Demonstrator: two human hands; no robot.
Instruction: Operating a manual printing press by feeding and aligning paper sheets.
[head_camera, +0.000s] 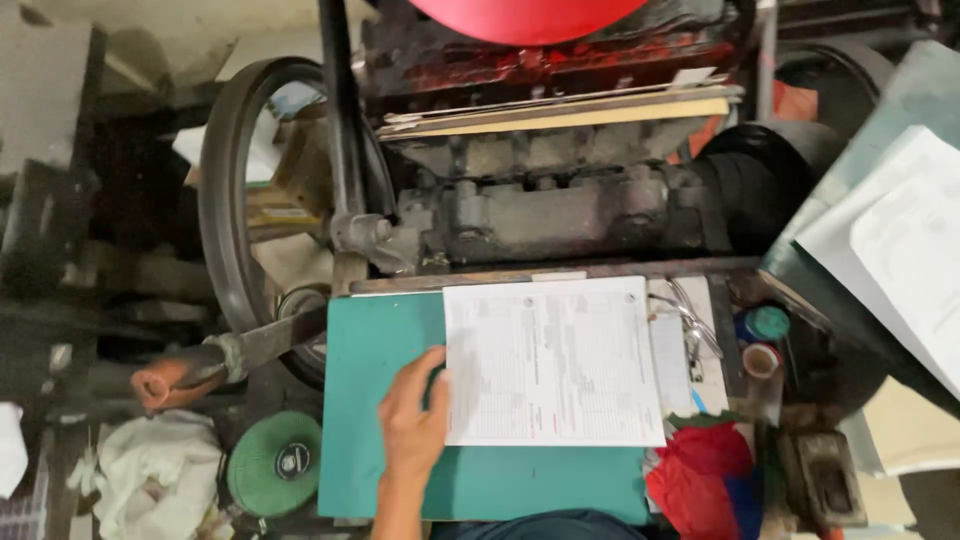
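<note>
Head view: left hand (415, 420) lies loosely curled, gripping nothing, on the printed sheet's (553, 362) left edge; pressing unevenly could skew it across the green desk (380, 350).

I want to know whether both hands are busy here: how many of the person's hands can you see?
1. The left hand rests at the left edge of the white printed paper sheet on the flat green board. The right hand is out of view.

A printed sheet (553, 360) lies on the board (380, 340), a hand (412, 425) at its left edge.
</note>
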